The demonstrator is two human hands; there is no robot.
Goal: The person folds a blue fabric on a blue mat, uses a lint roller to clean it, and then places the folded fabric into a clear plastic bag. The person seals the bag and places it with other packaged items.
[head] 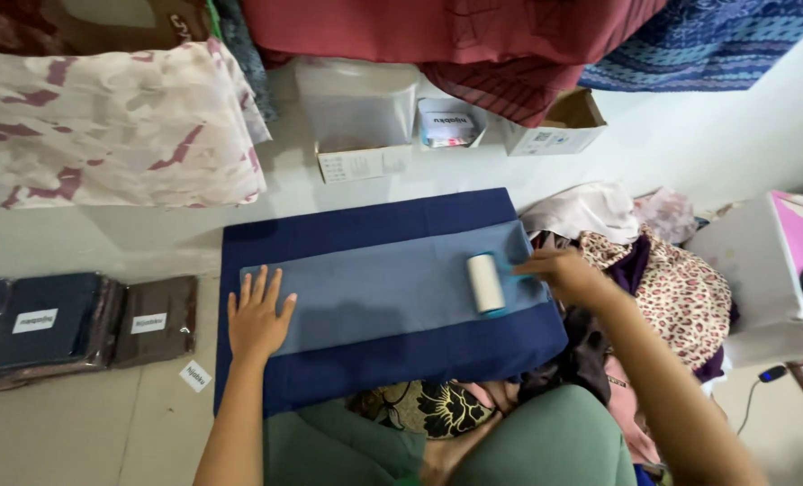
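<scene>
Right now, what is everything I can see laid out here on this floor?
lint roller: one, white, on the light cloth's right end
light blue cloth: one, folded, on the navy cloth
navy cloth: one, floor centre
packed garments: several, dark, far left
cardboard boxes: about three, white, by the wall
fabric heap: mixed, leopard-patterned, right
left hand: flat on the light cloth
right hand: gripping the roller's handle

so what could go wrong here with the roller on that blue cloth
The left hand pins only one end of the light blue cloth, so the lint roller in the right hand may drag and wrinkle the free end. The roller sits near the cloth's edge and could run onto the dark blue cloth underneath.
</scene>
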